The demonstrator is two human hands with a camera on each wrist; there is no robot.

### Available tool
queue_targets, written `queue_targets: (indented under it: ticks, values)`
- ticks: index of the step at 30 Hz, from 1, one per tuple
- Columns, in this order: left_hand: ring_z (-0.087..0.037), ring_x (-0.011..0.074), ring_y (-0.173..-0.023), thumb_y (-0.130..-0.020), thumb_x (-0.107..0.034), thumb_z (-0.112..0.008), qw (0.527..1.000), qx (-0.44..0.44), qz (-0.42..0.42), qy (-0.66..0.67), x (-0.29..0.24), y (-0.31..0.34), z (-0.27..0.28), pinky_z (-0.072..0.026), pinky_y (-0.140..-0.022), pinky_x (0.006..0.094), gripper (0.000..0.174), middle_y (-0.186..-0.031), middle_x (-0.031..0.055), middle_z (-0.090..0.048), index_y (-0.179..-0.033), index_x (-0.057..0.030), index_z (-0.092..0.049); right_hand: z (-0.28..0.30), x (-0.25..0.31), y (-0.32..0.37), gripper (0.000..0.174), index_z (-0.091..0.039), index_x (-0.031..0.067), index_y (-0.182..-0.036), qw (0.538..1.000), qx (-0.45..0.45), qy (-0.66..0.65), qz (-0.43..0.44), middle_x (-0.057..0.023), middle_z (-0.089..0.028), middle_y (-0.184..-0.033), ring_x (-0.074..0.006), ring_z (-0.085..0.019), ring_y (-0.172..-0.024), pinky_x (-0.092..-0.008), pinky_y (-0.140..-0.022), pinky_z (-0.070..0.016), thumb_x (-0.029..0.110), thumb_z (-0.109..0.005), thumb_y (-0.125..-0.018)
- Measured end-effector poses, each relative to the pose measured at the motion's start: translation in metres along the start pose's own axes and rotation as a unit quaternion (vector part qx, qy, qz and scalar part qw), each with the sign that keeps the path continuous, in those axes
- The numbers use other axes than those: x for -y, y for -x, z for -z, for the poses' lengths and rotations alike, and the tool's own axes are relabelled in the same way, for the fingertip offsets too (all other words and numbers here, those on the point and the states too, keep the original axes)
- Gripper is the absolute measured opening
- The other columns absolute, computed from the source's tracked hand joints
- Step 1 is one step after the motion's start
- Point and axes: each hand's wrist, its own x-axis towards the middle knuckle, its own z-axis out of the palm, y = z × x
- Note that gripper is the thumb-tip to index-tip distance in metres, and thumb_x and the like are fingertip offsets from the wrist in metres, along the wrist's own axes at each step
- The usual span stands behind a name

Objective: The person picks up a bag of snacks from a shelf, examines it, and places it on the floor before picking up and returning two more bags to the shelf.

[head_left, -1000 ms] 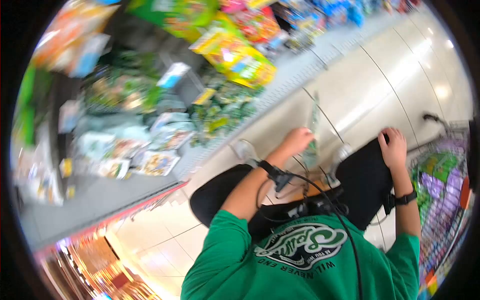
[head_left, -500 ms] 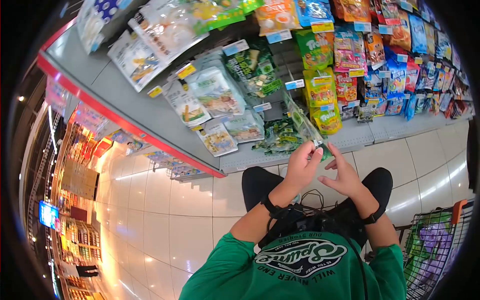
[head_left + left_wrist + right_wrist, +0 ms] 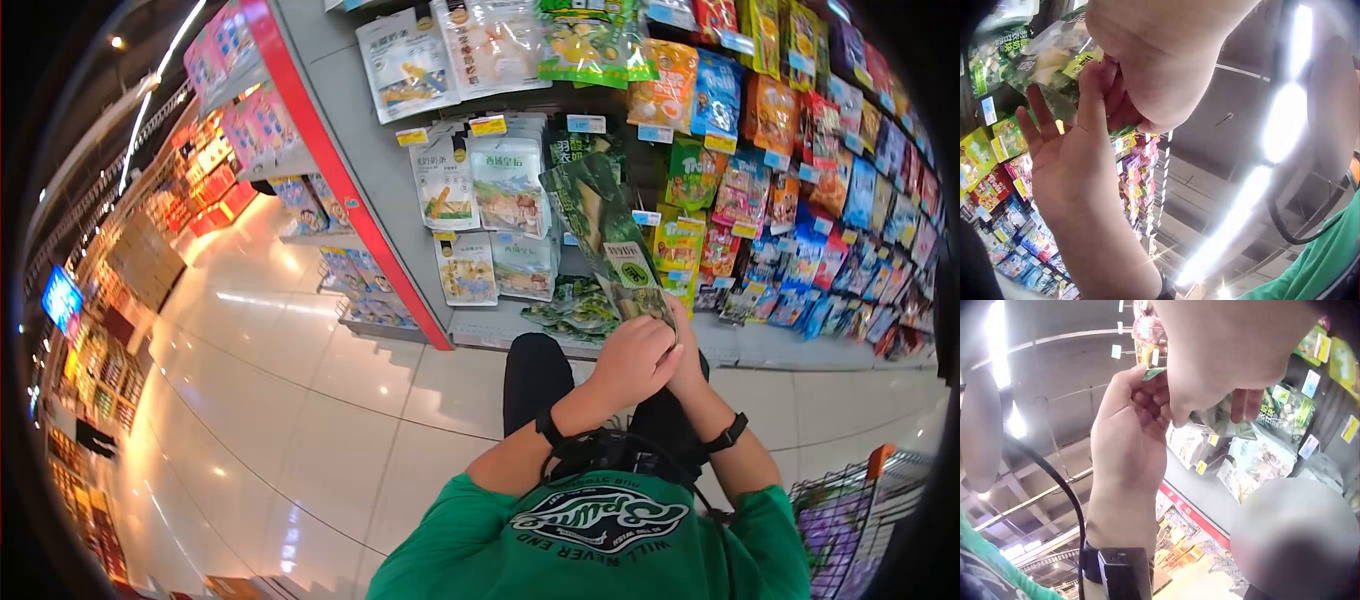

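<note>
A long, narrow-looking green snack bag [image 3: 612, 240] with a clear section slants up and away from both hands in the head view. My left hand [image 3: 630, 360] pinches its near end; in the right wrist view, the curled fingers [image 3: 1150, 409] and thumb of that hand meet at a green corner. Close beside it, my right hand [image 3: 688, 355] grips the same end. The left wrist view shows the right thumb [image 3: 1092, 81] on the near side and other right fingers [image 3: 1038, 119] behind the bag. Part of the grip is hidden where the hands overlap.
Ahead stands a shelf with white snack pouches [image 3: 510, 185], more green bags [image 3: 575, 308] low down, and colourful candy bags [image 3: 745, 190] to the right. A red shelf edge [image 3: 345, 180] runs at the left. At lower right is a wire shopping cart [image 3: 850, 500].
One second ago the left hand held the bag low while the right lay on the knee. The right hand came over to the bag, which now stands higher, and the view has turned.
</note>
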Motion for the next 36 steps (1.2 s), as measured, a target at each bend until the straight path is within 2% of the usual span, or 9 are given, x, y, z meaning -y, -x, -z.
queue_targets:
  ticks: [3, 7, 8, 11, 15, 17, 20, 23, 36]
  values:
    - [-0.049, 0.0316, -0.066, -0.076, -0.016, -0.062, 1.0, -0.002, 0.028, -0.006, 0.005, 0.001, -0.006, -0.0395, -0.059, 0.0421, 0.021, -0.065, 0.011, -0.048, -0.068, -0.0048, -0.046, 0.005, -0.024, 0.003, 0.047, -0.038, 0.003, -0.128, 0.999, 0.042, 0.021, -0.014, -0.0093, -0.05, -0.123, -0.0167, -0.05, -0.112, -0.0318, -0.095, -0.0405, 0.011, -0.057, -0.086]
    - [-0.053, 0.0316, -0.071, -0.076, -0.016, -0.062, 0.996, 0.046, 0.075, 0.017, 0.027, 0.004, -0.021, -0.0425, -0.062, 0.0408, 0.014, -0.071, 0.0112, -0.054, -0.075, -0.0046, -0.053, 0.007, -0.081, 0.02, 0.028, -0.05, 0.0059, -0.115, 0.911, -0.041, -0.326, -0.249, -0.0081, -0.055, -0.113, -0.0203, -0.053, -0.106, -0.0352, -0.09, -0.0445, 0.025, -0.04, -0.097]
    - [-0.055, 0.0313, -0.075, -0.076, -0.016, -0.062, 0.991, 0.066, 0.081, 0.085, 0.031, 0.006, -0.023, -0.0438, -0.065, 0.04, 0.013, -0.076, 0.0113, -0.056, -0.08, -0.0049, -0.056, 0.01, -0.1, 0.026, 0.029, -0.052, 0.006, -0.115, 0.91, -0.002, -0.352, -0.22, -0.007, -0.055, -0.113, -0.0195, -0.054, -0.105, -0.0349, -0.088, -0.047, 0.017, -0.059, -0.09]
    - [-0.058, 0.0294, -0.081, -0.079, -0.014, -0.06, 0.982, 0.061, 0.129, 0.125, 0.051, 0.013, -0.01, -0.046, -0.071, 0.0364, 0.013, -0.084, 0.0112, -0.061, -0.089, -0.005, -0.06, 0.011, -0.129, 0.023, 0.049, -0.036, 0.0102, -0.135, 0.835, 0.065, -0.452, -0.308, -0.0037, -0.04, -0.136, -0.0201, -0.041, -0.125, -0.0367, -0.101, -0.0374, 0.033, -0.049, -0.095]
    - [-0.058, 0.0223, -0.08, -0.087, -0.013, -0.057, 0.958, -0.036, 0.256, 0.124, 0.101, 0.045, 0.016, -0.046, -0.072, 0.0317, 0.01, -0.083, 0.0089, -0.06, -0.089, -0.0035, -0.059, 0.017, -0.141, 0.013, 0.048, -0.035, 0.0123, -0.137, 0.783, 0.032, -0.505, -0.362, -0.0086, -0.043, -0.137, -0.0255, -0.04, -0.127, -0.0455, -0.101, -0.0366, 0.037, -0.042, -0.096]
    - [-0.059, 0.0181, -0.078, -0.087, -0.015, -0.059, 0.891, -0.125, 0.412, 0.141, 0.143, 0.075, 0.015, -0.0466, -0.072, 0.03, 0.013, -0.083, 0.0077, -0.061, -0.089, -0.0026, -0.059, 0.022, -0.152, -0.003, 0.052, -0.035, 0.0112, -0.137, 0.785, 0.028, -0.521, -0.335, -0.0086, -0.043, -0.138, -0.0273, -0.039, -0.128, -0.0492, -0.104, -0.0322, 0.039, -0.045, -0.095]
    - [-0.059, 0.0155, -0.068, -0.087, -0.018, -0.059, 0.862, -0.112, 0.493, 0.026, 0.197, 0.12, 0.006, -0.0473, -0.066, 0.0283, 0.014, -0.075, 0.0065, -0.062, -0.089, -0.0037, -0.061, 0.023, -0.159, -0.04, 0.051, -0.036, 0.0128, -0.136, 0.804, -0.004, -0.504, -0.316, -0.0074, -0.043, -0.138, -0.0276, -0.042, -0.126, -0.0496, -0.101, -0.0344, 0.039, -0.047, -0.094]
    - [-0.058, 0.0177, -0.06, -0.086, -0.021, -0.06, 0.894, -0.065, 0.432, -0.098, 0.222, 0.129, 0.003, -0.0466, -0.059, 0.0291, 0.015, -0.068, 0.0076, -0.061, -0.088, -0.0054, -0.062, 0.024, -0.164, -0.083, 0.049, -0.04, 0.0139, -0.133, 0.824, -0.023, -0.479, -0.301, -0.0061, -0.048, -0.134, -0.0266, -0.047, -0.122, -0.0468, -0.095, -0.0402, 0.041, -0.048, -0.093]
    - [-0.061, 0.0219, -0.061, -0.082, -0.018, -0.06, 0.875, -0.097, 0.468, -0.073, 0.236, 0.128, 0.013, -0.0474, -0.058, 0.0312, 0.013, -0.069, 0.0097, -0.062, -0.086, -0.006, -0.062, 0.001, -0.184, -0.169, 0.044, -0.046, 0.0112, -0.122, 0.84, -0.042, -0.459, -0.286, -0.0079, -0.057, -0.118, -0.0256, -0.056, -0.104, -0.0406, -0.086, -0.0443, 0.042, -0.053, -0.091]
